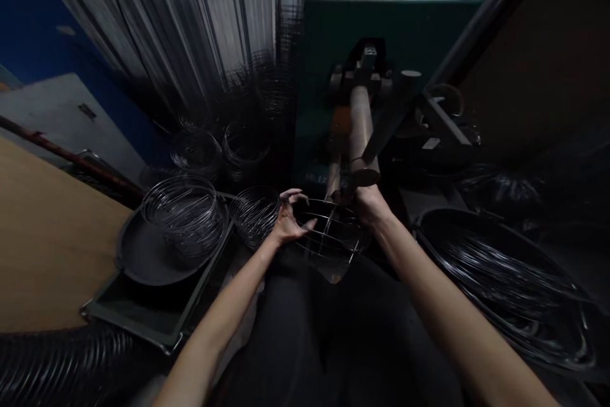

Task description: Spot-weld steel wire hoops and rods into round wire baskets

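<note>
A round wire frame (324, 233) with curved rods and crossing bars lies in front of the machine (363, 121), near its metal arms. At the frame's left side is my left hand (289, 216), its fingers spread and curved around the wire edge, apart from one another. My right hand (372, 205) is at the right side of the frame, just under the end of the thick round metal arm. Its fingers are hidden behind the hand and in shadow, so what it holds cannot be made out.
Wire rings fill a black round tray (152, 261) on a green stand at the left, with more wire bundles (255, 210) beside and behind it. A black basin (429, 223) of metal wire rings stands at the right. The green machine body rises ahead.
</note>
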`<state>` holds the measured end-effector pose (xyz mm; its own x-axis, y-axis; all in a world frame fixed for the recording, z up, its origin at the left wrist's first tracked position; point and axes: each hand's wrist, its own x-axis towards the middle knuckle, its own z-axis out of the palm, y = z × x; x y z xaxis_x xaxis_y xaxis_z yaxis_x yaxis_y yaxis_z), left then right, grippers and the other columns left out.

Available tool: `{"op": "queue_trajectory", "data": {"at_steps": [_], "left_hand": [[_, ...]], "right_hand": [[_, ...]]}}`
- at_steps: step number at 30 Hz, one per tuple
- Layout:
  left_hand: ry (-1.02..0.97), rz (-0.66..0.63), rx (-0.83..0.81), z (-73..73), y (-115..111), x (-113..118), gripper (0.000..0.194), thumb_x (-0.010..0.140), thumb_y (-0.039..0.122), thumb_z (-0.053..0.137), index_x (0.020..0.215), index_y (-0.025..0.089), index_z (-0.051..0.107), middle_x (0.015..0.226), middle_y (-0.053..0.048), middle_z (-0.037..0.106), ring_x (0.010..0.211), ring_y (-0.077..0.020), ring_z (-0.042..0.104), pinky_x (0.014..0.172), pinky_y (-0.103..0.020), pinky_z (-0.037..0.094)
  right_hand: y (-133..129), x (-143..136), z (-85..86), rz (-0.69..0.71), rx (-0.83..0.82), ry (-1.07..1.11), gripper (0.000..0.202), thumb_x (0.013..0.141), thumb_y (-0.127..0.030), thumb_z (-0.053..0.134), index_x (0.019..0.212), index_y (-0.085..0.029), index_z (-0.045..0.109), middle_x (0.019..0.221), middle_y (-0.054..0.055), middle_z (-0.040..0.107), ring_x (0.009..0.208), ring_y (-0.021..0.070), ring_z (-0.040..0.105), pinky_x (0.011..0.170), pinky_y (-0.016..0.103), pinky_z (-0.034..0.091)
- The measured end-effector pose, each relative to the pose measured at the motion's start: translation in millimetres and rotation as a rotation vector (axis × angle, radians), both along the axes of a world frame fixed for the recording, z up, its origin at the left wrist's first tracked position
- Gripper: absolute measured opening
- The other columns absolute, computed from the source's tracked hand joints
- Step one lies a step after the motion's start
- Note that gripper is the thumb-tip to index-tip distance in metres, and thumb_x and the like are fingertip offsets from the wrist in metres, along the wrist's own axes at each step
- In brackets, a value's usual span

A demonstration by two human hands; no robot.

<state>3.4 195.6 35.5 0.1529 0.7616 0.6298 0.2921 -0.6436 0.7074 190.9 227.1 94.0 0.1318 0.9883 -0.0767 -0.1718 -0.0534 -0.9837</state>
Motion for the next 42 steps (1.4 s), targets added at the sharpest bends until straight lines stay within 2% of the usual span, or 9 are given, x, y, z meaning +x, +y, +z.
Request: {"op": "queue_trajectory", "data": {"at_steps": [10, 14, 22, 26, 30, 34, 38, 40, 42], "left_hand": [[-0.015, -0.039, -0.010, -4.2, 6.2, -0.7, 0.056, 0.061, 0.024, 0.070, 0.105, 0.022, 0.035, 0.097, -0.006, 0.049, 0.088, -0.0194, 0.056, 0.083, -0.040, 0.047], [0.011, -0.009, 0.000, -10.3, 10.1, -1.2, 0.050, 0.061, 0.028, 0.069, 0.101, 0.021, 0.040, 0.103, -0.007, 0.045, 0.089, -0.0190, 0.054, 0.081, -0.039, 0.048], [0.019, -0.047, -0.007, -10.9, 11.0, -3.0, 0.060, 0.064, 0.031, 0.068, 0.109, 0.020, 0.030, 0.099, -0.007, 0.047, 0.085, -0.0195, 0.056, 0.080, -0.043, 0.048], [0.020, -0.099, 0.000, -20.8, 2.7, 0.5, 0.065, 0.064, 0.032, 0.068, 0.112, 0.021, 0.027, 0.097, -0.006, 0.049, 0.084, -0.0194, 0.057, 0.075, -0.040, 0.050], [0.007, -0.173, 0.198, -30.7, -8.2, -1.0, 0.066, 0.064, 0.028, 0.067, 0.117, 0.023, 0.028, 0.099, -0.007, 0.050, 0.085, -0.0196, 0.057, 0.071, -0.039, 0.050], [0.104, -0.171, 0.403, -40.3, -42.5, -6.3, 0.062, 0.062, 0.028, 0.069, 0.115, 0.025, 0.037, 0.098, -0.007, 0.054, 0.087, -0.0213, 0.056, 0.076, -0.043, 0.046], [0.354, -0.151, 0.583, -50.3, -119.6, 4.5, 0.041, 0.065, 0.034, 0.069, 0.101, 0.028, 0.052, 0.097, -0.006, 0.058, 0.086, -0.0201, 0.054, 0.076, -0.038, 0.040], [0.465, -0.175, 0.579, -46.1, -161.1, 10.0, 0.036, 0.069, 0.042, 0.068, 0.101, 0.029, 0.056, 0.098, -0.005, 0.060, 0.092, -0.0201, 0.054, 0.080, -0.035, 0.039], [0.473, -0.254, 0.557, -32.2, -186.3, 7.2, 0.041, 0.073, 0.049, 0.065, 0.109, 0.032, 0.055, 0.106, -0.004, 0.060, 0.100, -0.0198, 0.054, 0.088, -0.034, 0.038]], "right_hand": [[1.6, -1.5, -3.1, -0.009, -0.039, 0.059, 0.032, 0.059, -0.034, 0.070, 0.069, -0.021, 0.043, 0.045, -0.008, 0.042, 0.039, 0.0074, 0.040, 0.037, 0.019, 0.034], [2.3, -2.2, -2.5, -0.037, -0.033, 0.053, 0.027, 0.064, -0.033, 0.067, 0.070, -0.020, 0.044, 0.045, -0.009, 0.040, 0.035, 0.0042, 0.033, 0.035, 0.016, 0.029], [19.7, 10.2, 26.7, -0.009, -0.181, -0.034, 0.019, 0.070, -0.012, 0.061, 0.065, -0.017, 0.043, 0.043, -0.006, 0.041, 0.033, 0.0045, 0.034, 0.030, 0.014, 0.023], [9.9, 12.9, 33.0, 0.030, -0.225, -0.088, 0.019, 0.075, -0.009, 0.059, 0.064, -0.016, 0.045, 0.040, -0.006, 0.040, 0.031, 0.0046, 0.032, 0.028, 0.014, 0.021], [-14.2, 17.0, 36.4, 0.059, -0.288, -0.103, 0.016, 0.080, -0.014, 0.059, 0.069, -0.016, 0.048, 0.046, -0.003, 0.047, 0.032, 0.0052, 0.035, 0.028, 0.014, 0.021], [-45.3, 20.7, 37.3, 0.096, -0.286, -0.249, 0.022, 0.088, -0.033, 0.054, 0.075, -0.016, 0.053, 0.049, -0.002, 0.047, 0.034, 0.0069, 0.036, 0.031, 0.017, 0.024], [-89.1, 32.8, 32.2, 0.083, -0.255, -0.759, 0.030, 0.081, -0.046, 0.060, 0.078, -0.016, 0.058, 0.068, 0.005, 0.061, 0.056, 0.0138, 0.055, 0.047, 0.021, 0.038], [-117.0, 41.3, 32.6, 0.171, -0.255, -1.031, 0.028, 0.076, -0.044, 0.065, 0.084, -0.017, 0.058, 0.077, 0.006, 0.064, 0.068, 0.0177, 0.059, 0.056, 0.023, 0.041], [-145.9, 49.0, 37.4, 0.320, -0.227, -1.248, 0.019, 0.079, -0.034, 0.060, 0.089, -0.017, 0.057, 0.078, 0.005, 0.064, 0.071, 0.0190, 0.060, 0.061, 0.024, 0.041]]}}
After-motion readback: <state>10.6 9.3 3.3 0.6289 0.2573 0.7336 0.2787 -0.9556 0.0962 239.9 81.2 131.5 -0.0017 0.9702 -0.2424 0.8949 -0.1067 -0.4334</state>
